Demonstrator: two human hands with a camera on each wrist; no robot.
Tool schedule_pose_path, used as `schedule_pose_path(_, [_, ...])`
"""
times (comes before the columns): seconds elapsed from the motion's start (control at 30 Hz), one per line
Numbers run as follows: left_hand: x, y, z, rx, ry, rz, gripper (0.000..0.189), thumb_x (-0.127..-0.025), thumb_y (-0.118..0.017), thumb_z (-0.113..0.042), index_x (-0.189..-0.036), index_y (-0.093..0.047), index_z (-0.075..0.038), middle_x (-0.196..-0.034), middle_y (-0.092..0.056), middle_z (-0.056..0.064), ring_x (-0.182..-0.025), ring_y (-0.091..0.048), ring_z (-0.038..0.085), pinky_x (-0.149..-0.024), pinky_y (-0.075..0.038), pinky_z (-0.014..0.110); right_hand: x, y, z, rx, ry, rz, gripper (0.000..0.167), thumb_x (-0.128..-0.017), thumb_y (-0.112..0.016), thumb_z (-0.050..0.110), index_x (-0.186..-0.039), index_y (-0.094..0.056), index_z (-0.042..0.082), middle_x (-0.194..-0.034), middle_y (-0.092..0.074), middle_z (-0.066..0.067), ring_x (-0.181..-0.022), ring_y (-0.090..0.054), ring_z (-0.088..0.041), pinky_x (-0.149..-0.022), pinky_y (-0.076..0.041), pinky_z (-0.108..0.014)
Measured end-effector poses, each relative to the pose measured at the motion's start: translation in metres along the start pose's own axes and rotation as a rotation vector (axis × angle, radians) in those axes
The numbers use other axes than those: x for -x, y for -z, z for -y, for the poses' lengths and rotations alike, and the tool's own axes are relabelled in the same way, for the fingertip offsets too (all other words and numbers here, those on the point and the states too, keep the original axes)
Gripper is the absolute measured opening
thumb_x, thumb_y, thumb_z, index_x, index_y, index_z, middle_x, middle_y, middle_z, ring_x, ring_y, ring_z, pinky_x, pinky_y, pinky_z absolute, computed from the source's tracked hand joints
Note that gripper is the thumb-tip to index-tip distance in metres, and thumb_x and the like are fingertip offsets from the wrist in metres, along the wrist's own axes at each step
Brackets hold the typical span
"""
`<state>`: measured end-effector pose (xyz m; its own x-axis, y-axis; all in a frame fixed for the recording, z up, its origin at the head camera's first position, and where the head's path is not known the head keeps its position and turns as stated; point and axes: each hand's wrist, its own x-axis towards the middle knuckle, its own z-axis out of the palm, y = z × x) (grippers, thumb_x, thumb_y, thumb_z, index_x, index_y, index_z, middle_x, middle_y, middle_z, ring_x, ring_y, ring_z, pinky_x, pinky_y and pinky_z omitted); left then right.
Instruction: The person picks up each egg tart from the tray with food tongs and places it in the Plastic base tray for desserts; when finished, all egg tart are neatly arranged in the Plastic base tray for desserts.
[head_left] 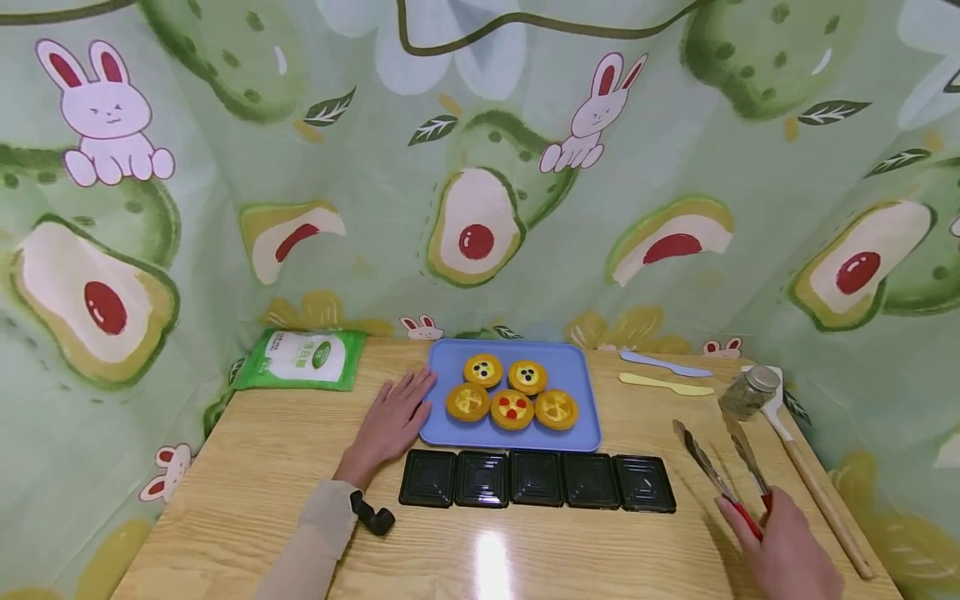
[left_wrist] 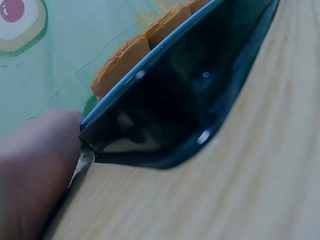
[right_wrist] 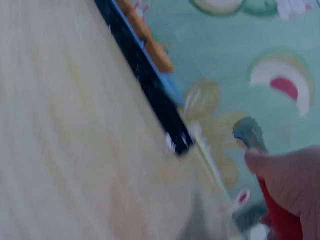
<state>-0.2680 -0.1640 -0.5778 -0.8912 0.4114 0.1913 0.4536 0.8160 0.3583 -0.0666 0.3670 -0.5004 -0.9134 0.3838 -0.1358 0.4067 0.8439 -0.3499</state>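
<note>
My left hand [head_left: 390,421] rests with fingers extended on the left edge of a blue tray [head_left: 487,439]. On that tray sit several egg tarts [head_left: 512,409], some topped with dark berries, one with red pieces, others with yellow pieces. A row of square black plastic trays [head_left: 536,479] lies along its front. My right hand [head_left: 787,550] grips metal tongs [head_left: 705,463] by their red handles, the arms spread apart with nothing between them. In the right wrist view the thumb [right_wrist: 272,167] presses along the tongs' red handle [right_wrist: 280,217].
A green and white packet [head_left: 306,360] lies at the back left. Toward the back right are a blue knife [head_left: 663,364], a yellow knife [head_left: 666,384], a lidded glass jar [head_left: 750,392] and a wooden-handled spatula [head_left: 821,496]. Patterned cloth [head_left: 375,208] hangs behind the wooden table [head_left: 247,475].
</note>
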Motion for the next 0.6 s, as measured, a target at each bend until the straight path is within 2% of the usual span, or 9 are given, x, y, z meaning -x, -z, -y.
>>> schedule_pose_path(0.1, [0.001, -0.002, -0.001, 0.01, 0.007, 0.004, 0.057, -0.113, -0.037, -0.042, -0.167, -0.031, -0.023, -0.172, -0.025, -0.003, -0.159, -0.023, 0.03, -0.128, -0.012, 0.058, 0.003, 0.0, 0.027, 0.001, 0.15, -0.051, 0.072, -0.1, -0.055, 0.068, -0.108, -0.045, -0.003, -0.073, -0.045, -0.009, -0.054, -0.045, -0.022, -0.048, -0.034, -0.036])
schedule_pose_path(0.2, [0.0, -0.001, 0.0, 0.009, 0.003, -0.009, 0.057, -0.113, -0.036, -0.042, -0.166, -0.032, -0.022, -0.172, -0.026, -0.003, -0.159, -0.023, 0.03, -0.128, -0.012, 0.058, -0.001, -0.006, 0.057, 0.021, 0.263, -0.083, 0.071, -0.097, -0.06, 0.069, -0.109, -0.052, -0.001, -0.069, -0.043, -0.005, -0.053, -0.043, -0.02, -0.047, -0.032, -0.034])
schedule_pose_path(0.33, [0.0, 0.001, 0.002, -0.005, -0.002, -0.015, 0.058, -0.113, -0.035, -0.045, -0.166, -0.034, -0.021, -0.172, -0.027, -0.003, -0.159, -0.024, 0.031, -0.127, -0.014, 0.06, -0.016, -0.015, 0.089, 0.056, 0.381, -0.058, 0.075, -0.092, -0.06, 0.075, -0.112, -0.059, 0.003, -0.071, -0.051, -0.002, -0.057, -0.047, -0.018, -0.046, -0.035, -0.034])
schedule_pose_path(0.5, [0.0, -0.001, 0.003, -0.011, 0.011, 0.0, 0.06, -0.113, -0.032, -0.049, -0.166, -0.031, -0.024, -0.172, -0.025, -0.004, -0.159, -0.022, 0.028, -0.128, -0.013, 0.058, -0.04, -0.02, 0.11, 0.105, 0.536, -0.062, 0.072, -0.091, -0.065, 0.072, -0.113, -0.063, 0.004, -0.076, -0.06, -0.002, -0.055, -0.049, -0.016, -0.044, -0.037, -0.034])
schedule_pose_path(0.6, [0.0, -0.003, 0.001, -0.004, 0.012, -0.007, 0.059, -0.112, -0.033, -0.048, -0.166, -0.032, -0.023, -0.172, -0.026, -0.003, -0.159, -0.023, 0.029, -0.127, -0.013, 0.059, -0.052, -0.019, 0.117, 0.139, 0.576, -0.037, 0.075, -0.089, -0.066, 0.073, -0.116, -0.065, 0.002, -0.078, -0.064, -0.004, -0.055, -0.051, -0.016, -0.043, -0.038, -0.034])
